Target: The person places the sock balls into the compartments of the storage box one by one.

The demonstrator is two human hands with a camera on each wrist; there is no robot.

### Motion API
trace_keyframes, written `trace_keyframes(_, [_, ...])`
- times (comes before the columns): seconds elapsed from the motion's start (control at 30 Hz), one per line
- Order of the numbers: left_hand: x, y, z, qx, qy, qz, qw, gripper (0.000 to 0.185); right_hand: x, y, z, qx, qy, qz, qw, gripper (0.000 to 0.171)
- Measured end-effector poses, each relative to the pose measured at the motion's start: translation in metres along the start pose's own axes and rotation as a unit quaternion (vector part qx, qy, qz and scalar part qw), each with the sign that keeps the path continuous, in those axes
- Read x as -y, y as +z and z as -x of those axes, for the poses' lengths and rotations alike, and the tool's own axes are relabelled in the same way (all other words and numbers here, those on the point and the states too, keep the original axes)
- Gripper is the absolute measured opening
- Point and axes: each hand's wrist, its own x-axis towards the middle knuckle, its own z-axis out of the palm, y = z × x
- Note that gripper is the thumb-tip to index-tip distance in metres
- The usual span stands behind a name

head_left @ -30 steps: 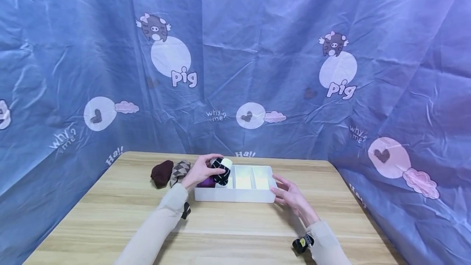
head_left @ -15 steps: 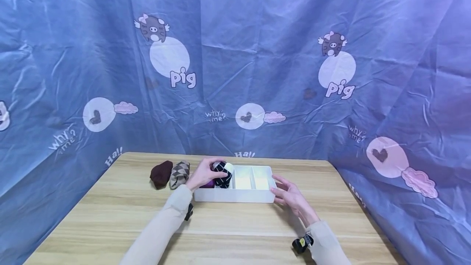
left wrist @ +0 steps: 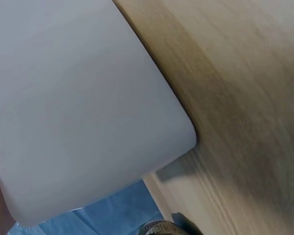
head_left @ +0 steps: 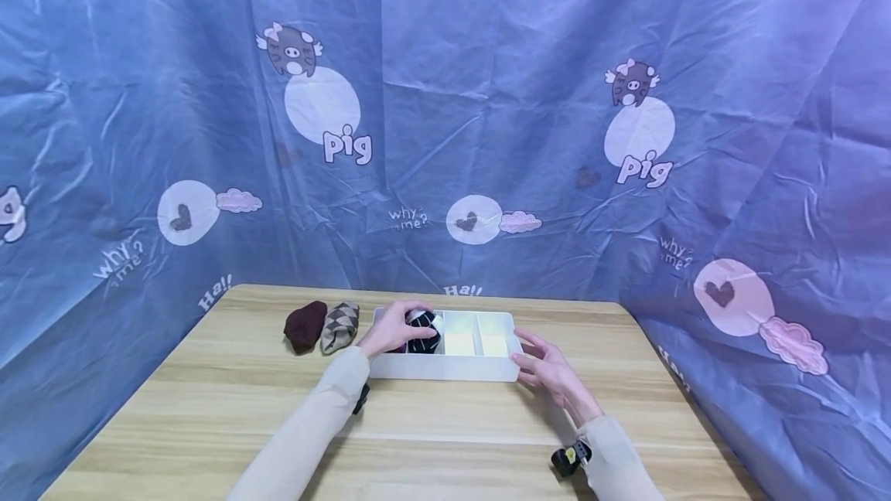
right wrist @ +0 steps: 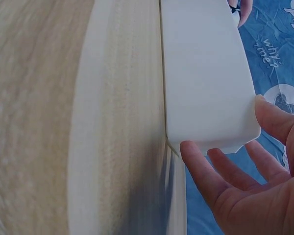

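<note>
A white divided box (head_left: 445,367) sits on the table. My left hand (head_left: 390,328) reaches over its left part and holds a rolled black sock (head_left: 423,344) with white lines and a white cuff, down in the second compartment from the left. A purple rolled sock (head_left: 398,349) shows in the leftmost compartment, mostly hidden by that hand. My right hand (head_left: 550,369) touches the box's right end; in the right wrist view its thumb is at the rim and its spread fingertips (right wrist: 188,147) rest against the end wall. The left wrist view shows mainly the box's side (left wrist: 88,107).
Left of the box lie a maroon rolled sock (head_left: 305,328) and a grey-and-beige argyle one (head_left: 340,328), side by side on the wooden table (head_left: 445,439). A blue printed curtain (head_left: 445,138) hangs behind the table and along its sides.
My left hand has lowered the black sock from above the box into the second compartment, moving slightly right. The right hand and the box stay in place.
</note>
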Motion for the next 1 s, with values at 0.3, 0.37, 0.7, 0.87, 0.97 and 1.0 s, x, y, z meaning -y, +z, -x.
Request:
trace_keyframes(0.3, [-0.005, 0.001, 0.000, 0.046, -0.029, -0.041, 0.9977, 0.054, 0.000, 0.000, -0.001, -0.001, 0.001, -0.002, 1.000, 0.062])
trace_keyframes(0.37, [-0.005, 0.002, 0.001, 0.046, -0.034, -0.047, 0.9973, 0.052, 0.000, 0.000, 0.000, -0.001, 0.000, -0.002, 1.000, 0.062])
trace_keyframes(0.7, [0.000, 0.000, 0.002, 0.012, -0.010, -0.024, 0.9996, 0.042, 0.003, 0.001, 0.001, -0.001, -0.001, 0.004, 1.000, 0.062])
trace_keyframes(0.87, [0.002, -0.006, 0.007, 0.005, -0.011, 0.007, 0.9999, 0.043, 0.002, 0.001, 0.002, 0.001, 0.000, 0.004, 1.000, 0.063])
trace_keyframes(0.97, [0.002, -0.010, 0.011, 0.000, -0.018, 0.022, 0.9996, 0.044, 0.002, 0.000, 0.001, 0.002, 0.001, 0.003, 1.000, 0.064])
trace_keyframes(1.0, [0.002, -0.012, 0.012, -0.003, -0.018, 0.026, 0.9995, 0.044, 0.002, 0.000, 0.001, 0.003, 0.001, 0.001, 1.000, 0.064])
